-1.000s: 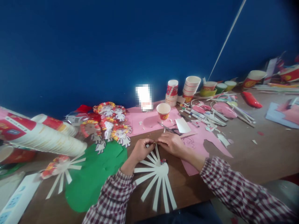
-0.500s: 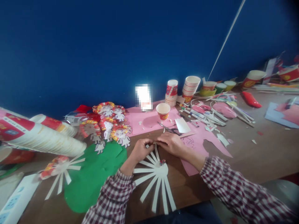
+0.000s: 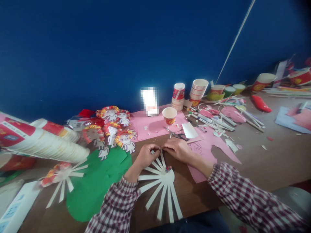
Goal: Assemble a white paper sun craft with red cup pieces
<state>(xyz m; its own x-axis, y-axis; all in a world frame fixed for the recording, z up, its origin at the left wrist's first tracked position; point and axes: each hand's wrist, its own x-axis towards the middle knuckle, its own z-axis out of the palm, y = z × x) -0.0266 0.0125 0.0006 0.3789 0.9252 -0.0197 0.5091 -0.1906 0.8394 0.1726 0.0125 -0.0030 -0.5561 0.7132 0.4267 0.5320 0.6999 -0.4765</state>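
Note:
A paper cup cut into strips (image 3: 167, 177) lies fanned out on the brown table, its white strips spread like rays around a round base. A small coloured piece (image 3: 168, 169) sits on that base. Beyond it, my left hand (image 3: 148, 157) and my right hand (image 3: 177, 149) meet, thumbs and fingertips pinched at the far end of one upper strip. My fingers partly cover the strip's tip. Just behind my right hand lie dark-handled scissors (image 3: 181, 136) and a white paper piece (image 3: 190, 130).
Green paper (image 3: 97, 184) and several paper lion figures (image 3: 112, 129) are to the left, near a long stack of cups (image 3: 51, 144). An upright cup (image 3: 169, 116) stands on pink paper (image 3: 145, 129). Markers (image 3: 213, 121) and scraps lie right; a blue wall (image 3: 121, 48) rises behind.
Both hands hold nearly the same place and pinch. The fingertips shift only very slightly at the strip's end; the cut cup barely moves.

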